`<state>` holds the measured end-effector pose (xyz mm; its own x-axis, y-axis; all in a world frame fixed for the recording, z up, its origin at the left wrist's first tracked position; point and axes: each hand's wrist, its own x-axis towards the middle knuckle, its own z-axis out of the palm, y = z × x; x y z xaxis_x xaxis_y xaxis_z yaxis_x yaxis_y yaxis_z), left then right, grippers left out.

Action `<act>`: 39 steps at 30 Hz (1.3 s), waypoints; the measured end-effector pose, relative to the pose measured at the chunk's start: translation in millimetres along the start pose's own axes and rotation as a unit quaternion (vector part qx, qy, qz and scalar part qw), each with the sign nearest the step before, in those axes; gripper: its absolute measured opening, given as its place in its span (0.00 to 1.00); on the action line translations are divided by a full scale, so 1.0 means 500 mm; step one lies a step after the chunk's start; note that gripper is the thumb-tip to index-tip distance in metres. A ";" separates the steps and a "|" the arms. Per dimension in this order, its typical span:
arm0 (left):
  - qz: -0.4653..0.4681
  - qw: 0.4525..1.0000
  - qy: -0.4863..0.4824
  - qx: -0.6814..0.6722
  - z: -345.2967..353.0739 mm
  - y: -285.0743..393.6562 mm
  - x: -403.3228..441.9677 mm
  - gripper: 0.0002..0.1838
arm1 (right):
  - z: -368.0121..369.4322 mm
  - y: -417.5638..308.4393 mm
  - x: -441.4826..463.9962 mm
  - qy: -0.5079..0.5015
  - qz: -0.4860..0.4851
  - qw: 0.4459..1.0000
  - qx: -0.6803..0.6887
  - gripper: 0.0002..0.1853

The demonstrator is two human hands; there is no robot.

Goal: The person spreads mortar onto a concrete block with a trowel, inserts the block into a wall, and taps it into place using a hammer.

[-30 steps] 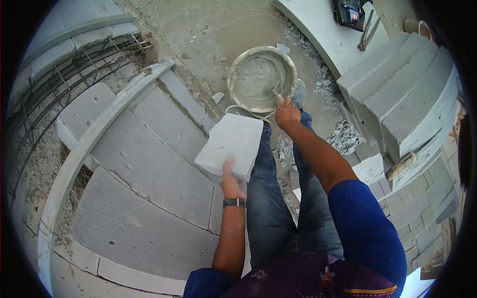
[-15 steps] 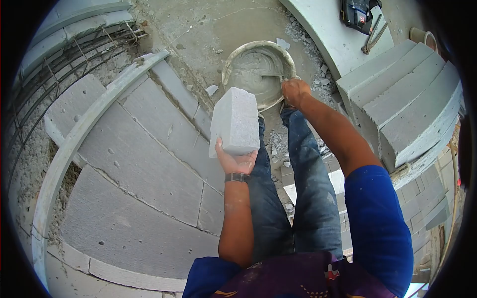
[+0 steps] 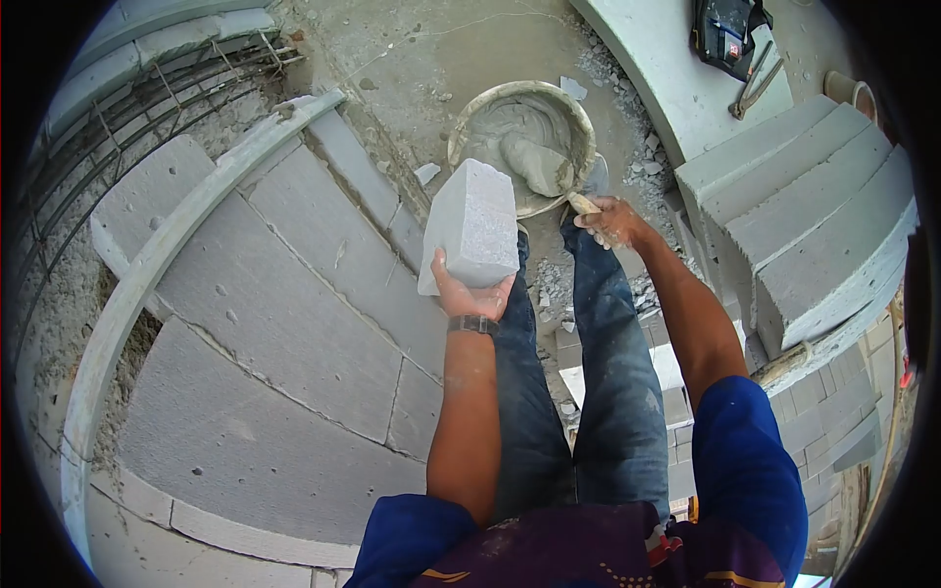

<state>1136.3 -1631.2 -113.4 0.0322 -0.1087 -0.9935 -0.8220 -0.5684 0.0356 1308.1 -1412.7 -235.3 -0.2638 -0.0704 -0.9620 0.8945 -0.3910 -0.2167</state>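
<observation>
A pale grey concrete block [image 3: 474, 220] rests in my left hand [image 3: 470, 294], gripped from below at its near end. My right hand [image 3: 615, 225] is wrapped around the light handle of a trowel [image 3: 585, 205] at the near right rim of a round bucket [image 3: 457, 147]. Wet grey mortar [image 3: 495, 125] lies in the bucket, and a heap of it covers the trowel's blade, whose outline I cannot make out. The block is just short of the bucket's near left side.
A wall of grey blocks [image 3: 284, 294] stands on my left, crossed by a curved strip [image 3: 147, 250]. Stacked blocks [image 3: 833, 216] are on my right. A black bag [image 3: 723, 34] and a hand tool [image 3: 757, 83] lie at top right. Rubble [image 3: 647, 157] litters the floor.
My right hand has come back toward me and right, to the bucket's near rim. The trowel's handle and a mound of mortar now show. My left hand keeps the block, shifted slightly.
</observation>
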 end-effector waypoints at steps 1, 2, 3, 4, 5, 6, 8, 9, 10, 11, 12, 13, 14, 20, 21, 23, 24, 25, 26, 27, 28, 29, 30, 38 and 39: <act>0.000 1.000 -0.002 0.003 0.004 -0.001 -0.001 0.41 | -0.001 0.018 -0.014 0.010 -0.039 0.999 -0.004 0.27; 0.000 1.000 -0.005 0.007 0.008 -0.003 -0.002 0.41 | 0.002 0.022 -0.034 0.017 -0.049 0.999 -0.004 0.28; 0.000 1.000 0.002 0.010 0.015 -0.004 -0.003 0.41 | 0.006 0.024 -0.056 0.023 -0.060 0.998 -0.005 0.29; 0.001 1.000 0.009 0.011 0.023 -0.005 -0.003 0.41 | 0.012 0.026 -0.080 0.029 -0.070 0.997 -0.006 0.30; 0.002 1.000 0.016 0.013 0.030 -0.005 -0.005 0.41 | 0.018 -0.004 -0.128 0.023 -0.057 0.998 -0.022 0.28; 0.004 1.000 0.005 0.008 0.035 -0.007 -0.008 0.42 | 0.032 -0.013 -0.158 0.044 -0.071 0.995 -0.055 0.29; 0.006 1.000 -0.019 0.000 0.046 -0.016 -0.007 0.45 | 0.056 -0.021 -0.204 0.088 -0.101 0.984 -0.119 0.30; 0.005 1.000 -0.019 0.002 0.051 -0.018 -0.006 0.44 | 0.070 -0.012 -0.216 0.094 -0.111 0.985 -0.093 0.31; 0.002 1.000 -0.018 0.003 0.054 -0.023 -0.005 0.44 | 0.086 0.006 -0.221 0.100 -0.119 0.986 -0.068 0.32; -0.001 1.000 -0.016 0.004 0.058 -0.028 -0.003 0.44 | 0.104 0.034 -0.210 0.141 -0.183 0.961 -0.153 0.32; -0.001 1.000 -0.007 0.006 0.062 -0.034 -0.002 0.43 | 0.120 0.010 -0.225 0.155 -0.166 0.955 -0.193 0.31; 0.000 1.000 0.003 0.007 0.065 -0.039 -0.001 0.43 | 0.142 -0.014 -0.239 0.166 -0.149 0.947 -0.232 0.30; 0.001 1.000 0.014 0.008 0.063 -0.042 0.001 0.43 | 0.160 -0.035 -0.247 0.177 -0.131 0.937 -0.271 0.30; -0.001 1.000 0.004 0.002 0.061 -0.043 0.007 0.43 | 0.194 -0.031 -0.224 0.206 -0.154 0.892 -0.372 0.26; 0.001 1.000 0.004 0.004 0.059 -0.042 0.008 0.43 | 0.195 -0.031 -0.231 0.212 -0.163 0.884 -0.384 0.26; 0.002 1.000 0.003 0.007 0.059 -0.041 0.009 0.44 | 0.192 -0.036 -0.256 0.206 -0.167 0.874 -0.408 0.27; 0.000 1.000 0.012 0.005 0.062 -0.041 0.009 0.44 | 0.190 -0.038 -0.268 0.204 -0.169 0.868 -0.420 0.27; -0.002 1.000 0.021 0.004 0.065 -0.042 0.008 0.44 | 0.189 -0.033 -0.277 0.208 -0.175 0.865 -0.422 0.28; -0.004 1.000 0.030 0.003 0.068 -0.042 0.006 0.45 | 0.187 -0.027 -0.287 0.212 -0.183 0.861 -0.424 0.28; -0.006 1.000 0.025 0.007 0.070 -0.044 0.004 0.45 | 0.187 -0.022 -0.298 0.216 -0.190 0.858 -0.426 0.28; -0.007 1.000 0.020 0.009 0.072 -0.046 0.002 0.45 | 0.188 -0.017 -0.312 0.221 -0.193 0.856 -0.425 0.29; -0.006 1.000 0.015 0.011 0.073 -0.045 0.001 0.45 | 0.190 -0.021 -0.330 0.225 -0.197 0.855 -0.424 0.30; -0.005 1.000 0.013 0.010 0.074 -0.046 0.002 0.45 | 0.195 -0.027 -0.346 0.227 -0.203 0.854 -0.422 0.31; -0.013 1.000 -0.023 0.006 0.073 -0.049 0.017 0.44 | 0.246 -0.015 -0.440 0.226 -0.198 0.878 -0.373 0.36; -0.021 1.000 -0.019 0.006 0.069 -0.048 0.022 0.43 | 0.255 -0.010 -0.444 0.231 -0.202 0.876 -0.372 0.36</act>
<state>1136.6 -1590.5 -128.8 0.0455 -0.0546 -0.9975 -0.8275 -0.5614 -0.0070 1316.0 -1511.9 0.7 -0.5932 0.3813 -0.7090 0.7945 0.4195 -0.4392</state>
